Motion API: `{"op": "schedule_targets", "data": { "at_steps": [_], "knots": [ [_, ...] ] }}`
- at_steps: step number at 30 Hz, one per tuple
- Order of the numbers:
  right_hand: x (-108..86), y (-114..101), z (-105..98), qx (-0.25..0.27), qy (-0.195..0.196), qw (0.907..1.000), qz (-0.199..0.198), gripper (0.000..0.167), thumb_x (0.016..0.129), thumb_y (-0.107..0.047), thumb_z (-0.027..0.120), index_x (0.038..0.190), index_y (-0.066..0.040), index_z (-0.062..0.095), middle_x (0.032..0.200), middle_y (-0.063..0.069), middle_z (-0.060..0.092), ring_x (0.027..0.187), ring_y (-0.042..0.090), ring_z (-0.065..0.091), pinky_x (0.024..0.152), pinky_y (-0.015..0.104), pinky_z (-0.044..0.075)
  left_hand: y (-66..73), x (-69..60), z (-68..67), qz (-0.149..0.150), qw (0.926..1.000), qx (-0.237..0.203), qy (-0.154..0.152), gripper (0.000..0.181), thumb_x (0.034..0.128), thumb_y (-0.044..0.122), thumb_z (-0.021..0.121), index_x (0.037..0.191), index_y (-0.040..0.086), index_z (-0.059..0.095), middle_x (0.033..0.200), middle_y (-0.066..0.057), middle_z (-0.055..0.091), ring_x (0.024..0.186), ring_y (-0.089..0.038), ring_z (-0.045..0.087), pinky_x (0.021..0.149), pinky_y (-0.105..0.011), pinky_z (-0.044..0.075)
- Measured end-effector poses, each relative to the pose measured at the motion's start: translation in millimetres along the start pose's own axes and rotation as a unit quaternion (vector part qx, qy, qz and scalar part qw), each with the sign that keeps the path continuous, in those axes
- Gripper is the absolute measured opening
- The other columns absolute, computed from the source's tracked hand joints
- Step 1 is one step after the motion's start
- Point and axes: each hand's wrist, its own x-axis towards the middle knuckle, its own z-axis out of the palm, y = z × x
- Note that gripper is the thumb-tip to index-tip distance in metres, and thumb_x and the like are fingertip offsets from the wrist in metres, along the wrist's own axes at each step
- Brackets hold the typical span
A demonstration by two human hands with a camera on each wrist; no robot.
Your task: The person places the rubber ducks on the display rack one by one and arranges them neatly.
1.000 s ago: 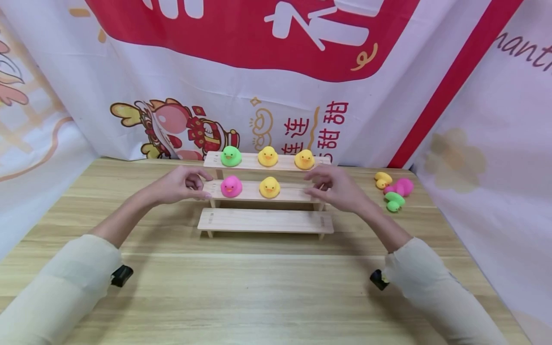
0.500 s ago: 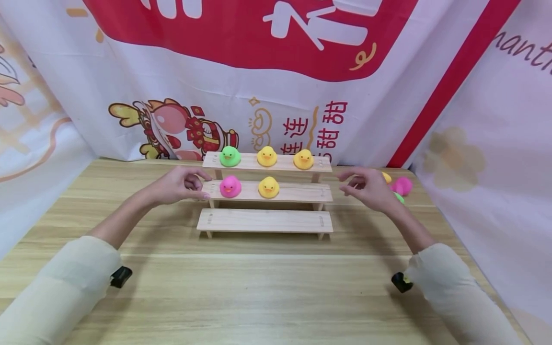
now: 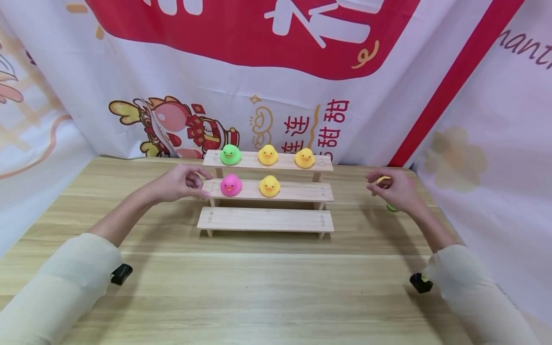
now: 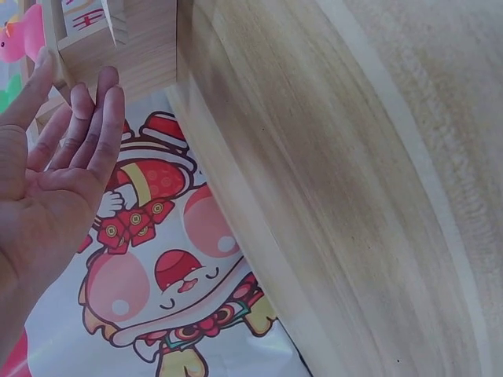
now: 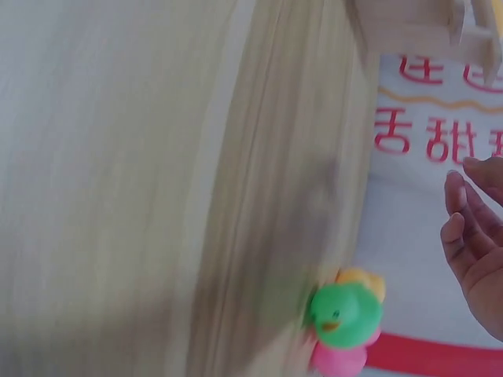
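My left hand point(image 3: 183, 182) is at the left end of the middle board of a three-tier wooden stand point(image 3: 302, 190); its thumb and fingertips are at the board's edge, and in the left wrist view point(image 4: 55, 181) the fingers are loosely extended. On the middle board sit a pink rubber duck point(image 3: 231, 185) and a yellow rubber duck point(image 3: 269, 187). The top board carries a green duck point(image 3: 230, 155) and two yellow ducks point(image 3: 268, 155). My right hand point(image 3: 394, 188), fingers relaxed, hovers right of the stand, partly hiding loose ducks. The right wrist view shows a green duck point(image 5: 346, 314) beside pink and yellow ones.
The stand's lowest board point(image 3: 265, 219) is in front, on the wooden table point(image 3: 258, 287). A printed cloth backdrop point(image 3: 241, 86) rises behind the table, with another cloth point(image 3: 496, 143) along the right side.
My right hand has moved right, from the right end of the middle board to over the loose ducks. The left hand has stayed at the stand's left end.
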Motion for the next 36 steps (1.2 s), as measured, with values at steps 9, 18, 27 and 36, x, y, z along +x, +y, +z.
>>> {"op": "schedule_targets", "data": {
  "at_steps": [9, 18, 27, 36],
  "knots": [
    [-8.8, 27, -22, -0.069, 0.019, 0.9974, -0.007, 0.020, 0.087, 0.007, 0.077, 0.105, 0.013, 0.071, 0.101, 0.031, 0.069, 0.075, 0.003, 0.064, 0.064, 0.009, 0.050, 1.7, -0.7, -0.7, -0.009, 1.0000, -0.001, -0.002, 0.049, 0.0870, 0.010, 0.085, 0.126, -0.010, 0.063, 0.084, -0.009, 0.067, 0.076, -0.016, 0.063, 0.071, -0.023, 0.056],
    [-16.3, 40, -34, -0.157, 0.000, 0.9876, 0.010, 0.023, 0.086, -0.001, 0.082, 0.105, 0.007, 0.073, 0.091, 0.019, 0.071, 0.078, 0.028, 0.063, 0.062, 0.015, 0.047, 2.5, -1.3, -0.1, -0.005, 0.9999, -0.013, -0.004, 0.048, 0.0867, 0.006, 0.084, 0.125, -0.012, 0.061, 0.083, -0.009, 0.067, 0.074, -0.015, 0.064, 0.070, -0.024, 0.057],
    [-18.6, 52, -38, -0.199, -0.037, 0.9794, -0.004, 0.025, 0.079, -0.002, 0.087, 0.100, 0.003, 0.075, 0.085, 0.012, 0.064, 0.071, 0.018, 0.048, 0.058, 0.026, 0.040, 1.0, -1.2, 0.4, -0.004, 0.9999, -0.013, -0.003, 0.048, 0.0870, 0.007, 0.084, 0.125, -0.011, 0.061, 0.083, -0.009, 0.067, 0.074, -0.015, 0.064, 0.070, -0.024, 0.057],
    [-19.5, 59, -42, -0.246, -0.103, 0.9637, 0.022, 0.042, 0.074, -0.008, 0.089, 0.110, 0.008, 0.074, 0.116, 0.029, 0.064, 0.101, 0.042, 0.055, 0.079, 0.049, 0.049, 0.2, -0.3, -0.1, -0.004, 0.9999, -0.009, -0.004, 0.048, 0.0869, 0.007, 0.084, 0.125, -0.011, 0.061, 0.083, -0.008, 0.066, 0.073, -0.015, 0.063, 0.069, -0.025, 0.056]
  ]
}}
